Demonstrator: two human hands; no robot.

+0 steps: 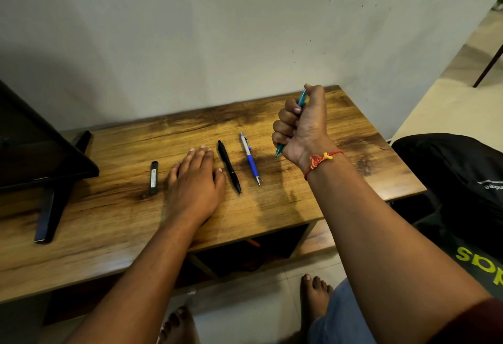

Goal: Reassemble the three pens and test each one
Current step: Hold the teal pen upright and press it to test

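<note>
My right hand (300, 126) grips a teal pen (301, 98) in a fist above the wooden table (285, 207), thumb over the pen's top end, tip pointing down at the lower left of the fist. A black pen (229, 166) and a blue-and-white pen (250, 158) lie side by side on the table, tips toward me. My left hand (194, 180) rests flat on the table just left of the black pen, fingers straight.
A small black stick-shaped object (154, 178) lies left of my left hand. A monitor with a black stand (54, 194) occupies the table's left part. A black bag (457, 180) sits off the table's right end. A wall runs behind the table.
</note>
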